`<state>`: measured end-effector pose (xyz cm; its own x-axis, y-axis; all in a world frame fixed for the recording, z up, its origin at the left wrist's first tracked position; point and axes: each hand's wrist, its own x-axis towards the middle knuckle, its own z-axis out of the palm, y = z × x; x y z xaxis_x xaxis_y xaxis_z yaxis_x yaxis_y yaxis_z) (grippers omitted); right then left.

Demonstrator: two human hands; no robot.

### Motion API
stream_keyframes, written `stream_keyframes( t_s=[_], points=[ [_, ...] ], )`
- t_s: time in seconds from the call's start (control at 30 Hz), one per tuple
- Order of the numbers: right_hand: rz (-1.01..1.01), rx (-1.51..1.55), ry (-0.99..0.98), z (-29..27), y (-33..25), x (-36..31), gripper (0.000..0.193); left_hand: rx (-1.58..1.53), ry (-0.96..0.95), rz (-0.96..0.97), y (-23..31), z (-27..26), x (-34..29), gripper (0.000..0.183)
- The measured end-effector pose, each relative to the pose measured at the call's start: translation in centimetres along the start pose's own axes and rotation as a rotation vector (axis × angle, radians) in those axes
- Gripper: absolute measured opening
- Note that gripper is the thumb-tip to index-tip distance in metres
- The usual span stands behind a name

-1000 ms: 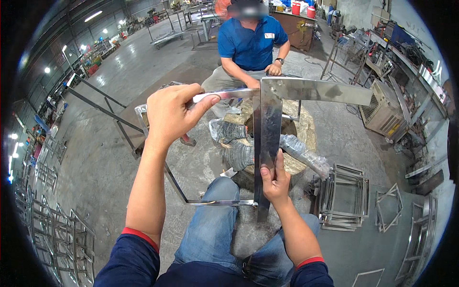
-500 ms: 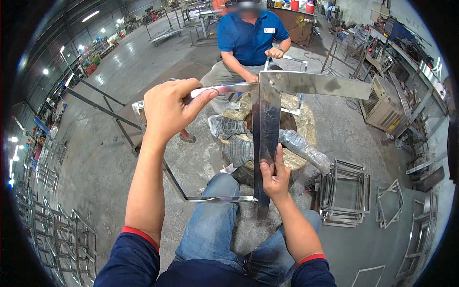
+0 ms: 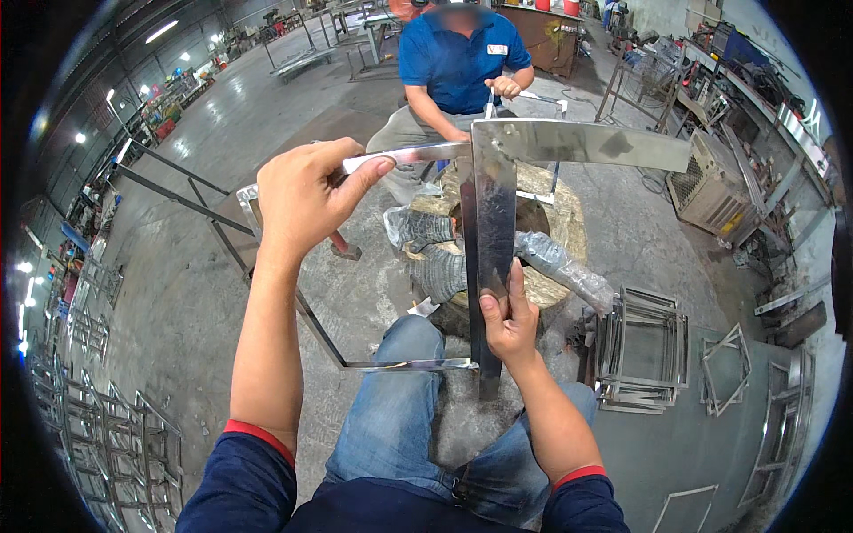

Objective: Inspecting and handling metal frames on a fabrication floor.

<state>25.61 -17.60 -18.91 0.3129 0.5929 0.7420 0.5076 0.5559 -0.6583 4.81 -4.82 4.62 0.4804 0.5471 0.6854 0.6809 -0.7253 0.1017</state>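
My left hand (image 3: 306, 191) is closed around the upper bar of a shiny rectangular metal frame (image 3: 409, 365), held upright above my knees. My right hand (image 3: 513, 320) grips the long upright leg of a large steel try square (image 3: 495, 222), thumb and forefinger pointing up along it. That upright leg stands along the right end of the frame, close against the ends of its top and bottom bars. The square's other arm reaches out to the right. Whether any gap lies between square and frame I cannot tell.
Ahead, a co-worker in a blue shirt (image 3: 458, 62) sits holding another metal frame at a round wooden block (image 3: 569, 231). Plastic-wrapped bundles (image 3: 569, 271) rest on it. A hammer (image 3: 345, 249) shows beyond my left wrist. Stacked frames (image 3: 641, 351) lie right; more frames (image 3: 107, 435) stand left.
The square, the frame and both hands sit slightly higher and further left in the picture, as does the co-worker. Both grips are the same.
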Motion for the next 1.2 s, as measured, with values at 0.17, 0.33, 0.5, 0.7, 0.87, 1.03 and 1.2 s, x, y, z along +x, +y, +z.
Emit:
stream_keyframes(
  t_s=[0.17, 0.33, 0.5, 0.7, 0.87, 1.03, 1.2],
  points=[
    [0.025, -0.011, 0.003, 0.1, 0.3, -0.2, 0.068, 0.004, -0.01, -0.002, 0.0, 0.0, -0.1, 0.031],
    [0.062, 0.007, -0.06, -0.1, 0.2, -0.3, 0.07, 0.061, 0.086, 0.043, -0.3, 0.4, 0.0, 0.038],
    [0.016, -0.01, -0.048, -0.2, 0.0, 0.0, 0.071, 0.02, 0.058, 0.022, -0.5, 0.4, 0.0, 0.037],
    [-0.027, -0.043, -0.004, -0.1, 0.3, -0.3, 0.072, 0.03, 0.066, 0.027, -0.8, 0.2, -0.4, 0.038],
    [0.032, -0.456, 0.276, -6.6, 2.5, 1.7, 0.08, 0.029, 0.116, -0.02, -1.6, -1.3, -1.4, 0.038],
    [0.312, -0.533, 0.551, -22.9, 3.4, -1.1, 0.041, -0.042, -0.016, -0.154, -2.9, -7.6, -2.7, 0.035],
    [0.357, -1.183, 0.595, -34.2, -0.8, -15.9, 0.051, -0.386, -0.295, -0.205, -2.9, -9.9, -2.1, 0.039]
  ],
)
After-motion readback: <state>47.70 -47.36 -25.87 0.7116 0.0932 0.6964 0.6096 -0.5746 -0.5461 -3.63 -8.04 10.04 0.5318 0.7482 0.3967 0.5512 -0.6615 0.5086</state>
